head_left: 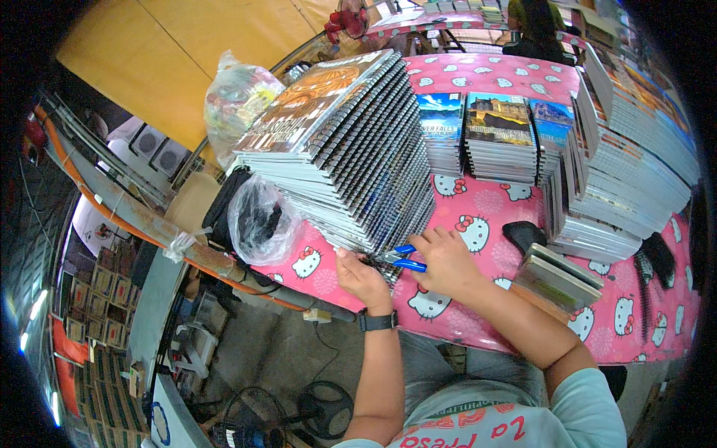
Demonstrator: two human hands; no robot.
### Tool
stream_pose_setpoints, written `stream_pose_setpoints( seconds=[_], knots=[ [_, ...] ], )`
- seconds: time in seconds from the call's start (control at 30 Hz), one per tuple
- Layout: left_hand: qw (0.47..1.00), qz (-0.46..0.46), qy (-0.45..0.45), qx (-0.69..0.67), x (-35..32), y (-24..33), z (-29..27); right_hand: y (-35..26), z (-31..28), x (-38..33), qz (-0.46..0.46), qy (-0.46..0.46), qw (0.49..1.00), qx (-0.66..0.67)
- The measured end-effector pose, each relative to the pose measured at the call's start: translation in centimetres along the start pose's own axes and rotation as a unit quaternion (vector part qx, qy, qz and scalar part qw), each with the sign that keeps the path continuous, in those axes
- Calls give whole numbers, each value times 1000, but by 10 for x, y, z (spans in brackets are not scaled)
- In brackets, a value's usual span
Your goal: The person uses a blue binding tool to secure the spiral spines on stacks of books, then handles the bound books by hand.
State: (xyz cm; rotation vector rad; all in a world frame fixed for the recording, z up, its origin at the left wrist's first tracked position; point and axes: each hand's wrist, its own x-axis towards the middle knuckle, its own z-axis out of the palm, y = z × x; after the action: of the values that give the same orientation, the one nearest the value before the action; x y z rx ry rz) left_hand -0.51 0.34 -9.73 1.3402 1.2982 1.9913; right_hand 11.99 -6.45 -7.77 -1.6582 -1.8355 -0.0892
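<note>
A tall, leaning stack of spiral notebooks [373, 164], with dark coils facing right and a brown picture cover on top, stands in front of me. My left hand [362, 280] is at its near lower corner, thumb and fingers closed on the end of a spiral notebook; the fingertips are partly hidden. Blue-handled pliers [409, 264] are gripped in my right hand [448, 261]. Their metal jaws point left and reach the coil ends beside my left fingers.
Shorter notebook stacks [500, 142] stand behind, with larger leaning stacks [627, 172] at right. Small boards [556, 280] lie near my right forearm on the pink tablecloth [478, 201]. A clear plastic bag [261, 220] hangs by the left edge. A person [536, 26] sits beyond.
</note>
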Motion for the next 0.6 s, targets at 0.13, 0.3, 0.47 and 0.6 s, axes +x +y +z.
stream_pose_setpoints(
  seconds=[0.13,0.3,0.47,0.6],
  knots=[
    [1000,0,-11,7,0,4,1,2,1,1,56,-58,995,60],
    [1000,-9,9,-7,1,-2,1,6,-2,-4,82,-83,992,48],
    [998,-39,-7,-39,3,-1,1,1,5,-3,16,-13,1000,-4],
    [998,-37,-7,-50,4,-3,1,0,7,-1,64,-94,993,16]
  ],
)
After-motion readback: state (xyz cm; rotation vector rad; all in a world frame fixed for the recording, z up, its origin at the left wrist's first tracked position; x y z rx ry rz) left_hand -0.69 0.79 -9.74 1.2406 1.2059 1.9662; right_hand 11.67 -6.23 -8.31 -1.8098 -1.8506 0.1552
